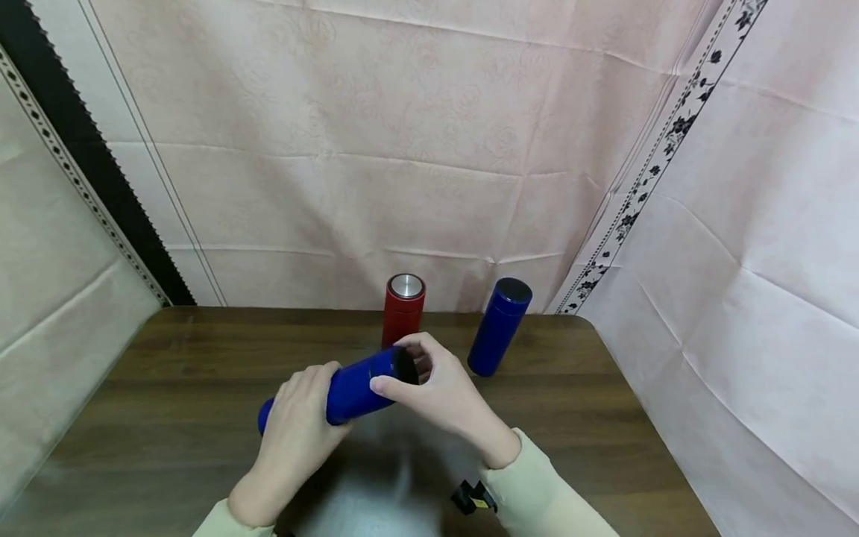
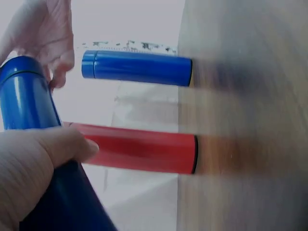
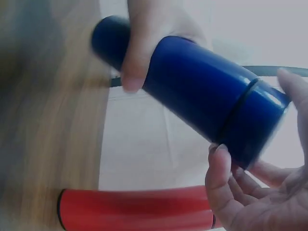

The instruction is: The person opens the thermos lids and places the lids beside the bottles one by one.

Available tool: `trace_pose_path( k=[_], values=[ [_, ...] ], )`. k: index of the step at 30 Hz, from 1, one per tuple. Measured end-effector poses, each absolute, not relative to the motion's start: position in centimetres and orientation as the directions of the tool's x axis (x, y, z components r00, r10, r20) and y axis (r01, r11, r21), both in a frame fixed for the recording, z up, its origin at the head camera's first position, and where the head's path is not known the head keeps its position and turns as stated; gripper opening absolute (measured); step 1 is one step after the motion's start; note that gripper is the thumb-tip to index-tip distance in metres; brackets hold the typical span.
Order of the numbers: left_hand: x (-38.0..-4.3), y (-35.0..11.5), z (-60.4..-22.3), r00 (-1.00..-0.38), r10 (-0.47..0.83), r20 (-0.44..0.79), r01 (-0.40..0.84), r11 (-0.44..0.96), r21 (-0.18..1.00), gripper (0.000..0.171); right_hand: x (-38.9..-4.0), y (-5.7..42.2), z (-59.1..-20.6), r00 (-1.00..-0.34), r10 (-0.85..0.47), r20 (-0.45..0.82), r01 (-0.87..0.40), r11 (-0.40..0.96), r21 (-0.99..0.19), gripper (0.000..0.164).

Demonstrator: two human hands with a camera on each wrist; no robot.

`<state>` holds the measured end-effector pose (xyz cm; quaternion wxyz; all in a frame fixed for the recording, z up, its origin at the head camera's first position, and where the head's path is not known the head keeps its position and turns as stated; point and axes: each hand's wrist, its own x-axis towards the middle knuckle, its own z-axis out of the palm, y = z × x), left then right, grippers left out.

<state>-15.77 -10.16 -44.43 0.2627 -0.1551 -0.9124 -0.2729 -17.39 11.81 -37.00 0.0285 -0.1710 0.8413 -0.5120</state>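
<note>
A blue thermos flask (image 1: 359,394) is held tilted above the table, its capped end up toward the right. The left hand (image 1: 298,410) grips it round the body, thumb across its side in the left wrist view. At the other end, the right hand (image 1: 446,388) holds the blue cap (image 3: 262,120) between thumb and fingertips. In the right wrist view a dark seam shows between cap and body. Just behind the hands stands a red flask (image 1: 403,317) with a silver-topped lid. A second blue flask (image 1: 498,328) stands to its right.
The brown wooden table (image 1: 201,373) has rounded back corners. Pale cloth (image 1: 416,149) hangs behind it and at both sides, with a floral-patterned strip (image 1: 644,190) at the right. A small black device (image 1: 473,497) is at the right sleeve.
</note>
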Motion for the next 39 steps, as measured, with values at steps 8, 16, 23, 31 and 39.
trace_pose_path(
  k=[8, 16, 23, 31, 39],
  values=[
    [-16.3, -11.6, -44.5, -0.78, 0.204, 0.592, 0.461, 0.827, 0.323, 0.082, -17.5, 12.5, -37.8, -0.871, -0.465, 0.156, -0.384, 0.448, -0.807, 0.055],
    [-16.4, -12.3, -44.5, -0.864, 0.263, 0.43, 0.439, 0.812, 0.385, 0.082, -17.6, 13.0, -38.1, -0.734, -0.639, 0.231, -0.594, 0.44, -0.674, 0.065],
    [-16.4, -12.4, -44.8, -0.837, 0.245, 0.49, 0.449, 0.819, 0.357, 0.084, -17.5, 12.4, -38.2, -0.868, -0.477, 0.14, -0.395, 0.492, -0.776, 0.077],
    [-16.4, -12.3, -45.0, -0.789, 0.216, 0.575, 0.459, 0.83, 0.318, 0.084, -17.5, 11.8, -38.5, -0.919, -0.394, 0.005, -0.224, 0.514, -0.828, 0.061],
    [-16.4, -12.4, -45.0, -0.812, 0.223, 0.539, 0.454, 0.821, 0.345, 0.088, -17.4, 12.4, -38.8, -0.78, -0.594, 0.2, -0.538, 0.471, -0.699, 0.07]
  ],
)
